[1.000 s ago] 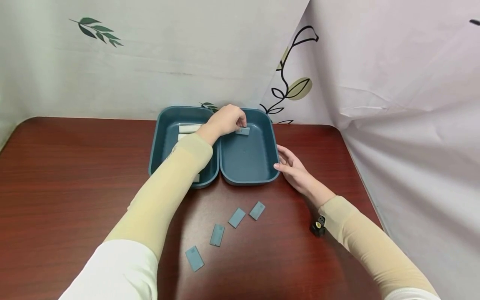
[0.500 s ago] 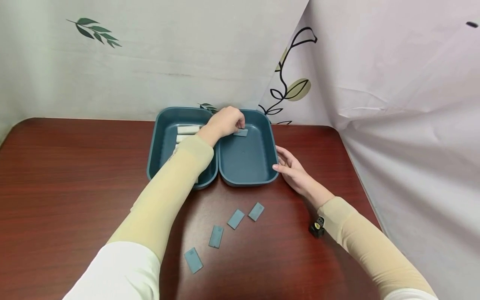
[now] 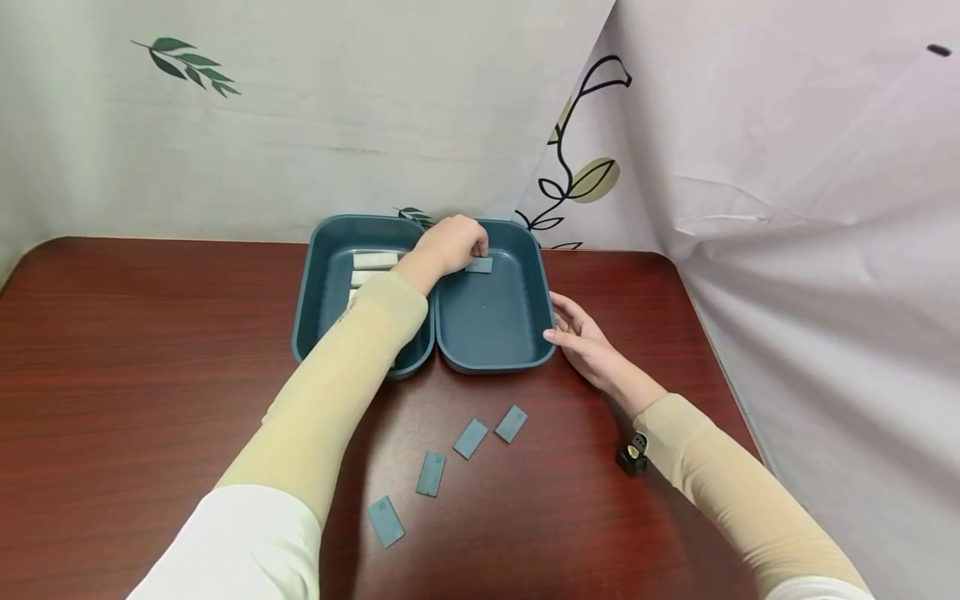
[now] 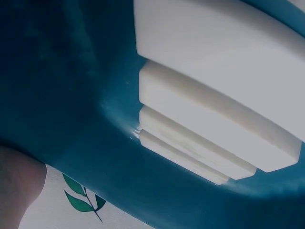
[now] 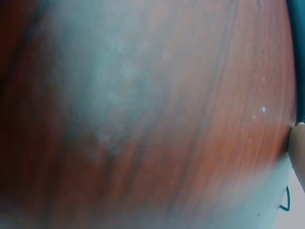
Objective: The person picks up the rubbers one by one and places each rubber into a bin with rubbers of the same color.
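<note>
Pinched at my left hand [image 3: 452, 243], its fingers curled down with hardly any gap, is a small grey-blue tile [image 3: 480, 266] (the thumb's contact is hidden, so I cannot tell how firmly I hold it). The tile sits in the far left part of the right tray [image 3: 495, 317], partly covered by my fingertips. My right hand [image 3: 588, 342], thumb and fingers spread and loosely bent, touches that tray's right wall, the thumb at the rim. To the left, just beside it, stands the left tray [image 3: 321, 292], containing a row of white blocks [image 3: 375, 261]; my left sleeve [image 3: 345, 358] crosses above its near part. Four loose tiles [image 3: 431, 474], also grey-blue and apart from one another, lie on the reddish-brown table [image 3: 150, 375] nearer than the trays, in a slanting line from near left to far right. Behind hangs a white cloth [image 3: 360, 108] with printed leaves.
</note>
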A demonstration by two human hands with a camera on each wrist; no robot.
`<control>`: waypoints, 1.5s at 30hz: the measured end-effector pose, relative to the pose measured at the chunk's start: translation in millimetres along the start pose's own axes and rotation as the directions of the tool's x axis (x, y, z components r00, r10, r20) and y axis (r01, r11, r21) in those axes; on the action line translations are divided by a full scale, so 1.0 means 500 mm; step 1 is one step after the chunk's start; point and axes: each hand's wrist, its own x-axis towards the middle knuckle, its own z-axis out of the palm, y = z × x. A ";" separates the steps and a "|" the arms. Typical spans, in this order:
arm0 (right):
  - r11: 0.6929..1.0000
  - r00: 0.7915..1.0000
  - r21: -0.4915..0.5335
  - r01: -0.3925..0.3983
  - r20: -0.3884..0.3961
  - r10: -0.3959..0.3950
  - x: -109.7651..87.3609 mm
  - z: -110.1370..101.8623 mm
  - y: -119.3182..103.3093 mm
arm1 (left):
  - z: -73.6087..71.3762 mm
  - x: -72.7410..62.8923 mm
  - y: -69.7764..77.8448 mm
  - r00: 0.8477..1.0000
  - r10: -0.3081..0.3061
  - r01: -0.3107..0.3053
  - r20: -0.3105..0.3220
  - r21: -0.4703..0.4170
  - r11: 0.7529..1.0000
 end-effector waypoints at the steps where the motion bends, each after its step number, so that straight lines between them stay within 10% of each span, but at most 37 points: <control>1: 1.000 1.000 0.001 0.001 0.001 -0.001 0.001 0.000 0.000 | 0.000 0.001 -0.001 1.000 0.002 -0.002 0.001 0.002 1.000; 45: 1.000 1.000 -0.024 -0.009 -0.004 0.009 -0.006 0.005 -0.005 | -0.017 -0.006 0.003 1.000 0.016 -0.015 0.022 -0.073 0.997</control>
